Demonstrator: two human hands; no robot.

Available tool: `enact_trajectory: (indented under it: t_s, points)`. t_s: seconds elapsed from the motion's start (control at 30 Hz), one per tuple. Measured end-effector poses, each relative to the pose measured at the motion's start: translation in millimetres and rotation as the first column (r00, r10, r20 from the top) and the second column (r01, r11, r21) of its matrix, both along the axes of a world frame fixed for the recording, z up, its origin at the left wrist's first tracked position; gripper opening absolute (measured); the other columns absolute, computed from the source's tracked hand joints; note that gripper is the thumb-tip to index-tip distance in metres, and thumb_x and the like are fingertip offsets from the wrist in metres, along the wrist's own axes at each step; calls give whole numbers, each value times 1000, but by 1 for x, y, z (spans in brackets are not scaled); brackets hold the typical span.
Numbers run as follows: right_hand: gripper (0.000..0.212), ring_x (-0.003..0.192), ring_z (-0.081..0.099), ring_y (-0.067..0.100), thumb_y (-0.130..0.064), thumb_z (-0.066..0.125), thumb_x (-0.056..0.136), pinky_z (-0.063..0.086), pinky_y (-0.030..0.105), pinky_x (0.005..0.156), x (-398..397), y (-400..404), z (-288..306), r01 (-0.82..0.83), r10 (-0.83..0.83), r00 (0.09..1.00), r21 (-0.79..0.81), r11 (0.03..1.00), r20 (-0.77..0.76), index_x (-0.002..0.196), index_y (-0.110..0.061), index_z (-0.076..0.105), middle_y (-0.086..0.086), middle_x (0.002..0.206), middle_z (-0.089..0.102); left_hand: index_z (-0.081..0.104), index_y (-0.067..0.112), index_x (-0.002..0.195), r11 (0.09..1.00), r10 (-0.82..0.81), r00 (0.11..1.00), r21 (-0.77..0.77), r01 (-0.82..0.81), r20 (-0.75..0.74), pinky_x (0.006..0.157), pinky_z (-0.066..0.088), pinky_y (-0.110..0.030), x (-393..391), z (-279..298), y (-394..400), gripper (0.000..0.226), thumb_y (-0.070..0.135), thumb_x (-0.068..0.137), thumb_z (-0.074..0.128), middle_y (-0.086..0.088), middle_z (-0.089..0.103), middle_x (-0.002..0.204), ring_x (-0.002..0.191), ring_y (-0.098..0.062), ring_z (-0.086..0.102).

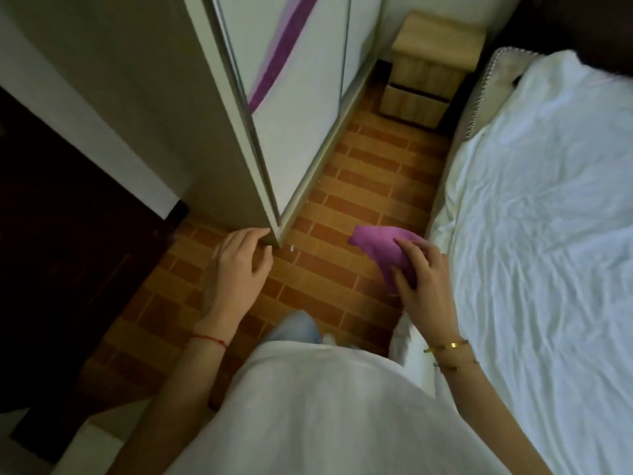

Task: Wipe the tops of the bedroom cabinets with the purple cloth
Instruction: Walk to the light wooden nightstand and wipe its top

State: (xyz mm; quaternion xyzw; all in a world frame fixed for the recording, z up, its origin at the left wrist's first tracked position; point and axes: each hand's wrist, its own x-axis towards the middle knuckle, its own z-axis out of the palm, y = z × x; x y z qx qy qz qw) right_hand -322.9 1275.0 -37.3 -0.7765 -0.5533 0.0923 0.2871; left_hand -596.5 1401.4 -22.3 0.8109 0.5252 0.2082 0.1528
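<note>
— White shirt front (325, 413) fills the bottom of the view, right under the camera, with a pale denim knee (294, 329) poking out past it. What's out on the far left?

— Dark wooden door (51, 234), then a strip of white wall, then the tall wardrobe (154, 114) with its sliding door (291, 97) and a purple stripe running down the panel.

— And the left hand (236, 272)?

— It's up by the wardrobe's bottom corner, fingers (255, 234) loosely spread, gripping nothing (a thin red string circles that wrist). Whether the fingertips touch the corner, I cannot tell.

— Moving across the brick-pattern floor (342, 186)...

— There's the purple cloth (383, 248), bunched in the right hand (424, 289), held above the floor between the wardrobe and the bed. Those fingers (404, 286) are curled around its near end, thumb pressed on top. Gold bangles on that wrist.

— Further back?

— Small wooden bedside cabinet (431, 63), tucked in the corner between the wardrobe and the head of the bed, well apart from the cloth.

— Far right?

— Bed (548, 234), rumpled white sheet, studded trim at its edge.
</note>
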Motion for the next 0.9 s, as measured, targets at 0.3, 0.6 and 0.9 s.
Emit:
enact_trajectory:
  t_s: [0.3,0.6,0.9]
  points:
    - [46,118,42,18,-18,59,89,36,21,96,103,107,-21,156,-156,987,-5,988,-26,134,-20,48,5,133,45,62,15,122,989,-146,988,-42,144,-58,94,42,-26,128,-18,136,30,23,93,59,-3,65,118,111,-17,58]
    - [45,117,45,21,-21,58,90,40,25,92,240,281,-19,251,-251,968,-9,968,-20,134,-22,48,4,131,46,60,18,126,972,-235,969,-29,234,-77,98,42,-30,283,-5,332,33,29,95,55,-3,64,123,115,-19,58]
    - [44,116,43,19,-20,59,90,33,19,94,361,410,-9,378,-378,926,11,926,-19,133,-22,50,3,131,48,58,22,128,945,-326,938,-53,322,-116,101,42,-35,431,12,487,35,35,95,53,-1,62,128,119,-20,56]
